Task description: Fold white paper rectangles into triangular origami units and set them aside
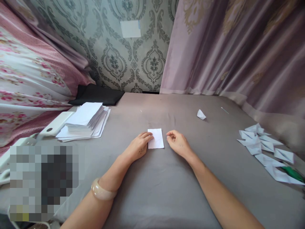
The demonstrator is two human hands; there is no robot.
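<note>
A small white sheet of paper (157, 138) lies flat on the grey cloth in front of me, roughly rectangular and a bit taller than wide. My left hand (141, 144) is at its left edge, with the fingertips over the paper, holding it down; the thumb is hard to make out. To the right of the sheet, just apart from it, is my right hand (178, 143). Its fingers are loosely curled, with a gap at the thumb and nothing visible between them. A pale bangle (102, 190) circles my left forearm.
A stack of white paper (83, 122) stands at left, beside a white device (57, 123) and a folded black item (97, 94). One folded paper piece (201, 114) sits far right of centre. Several folded paper pieces (254, 144) lie at right near a green object (294, 174).
</note>
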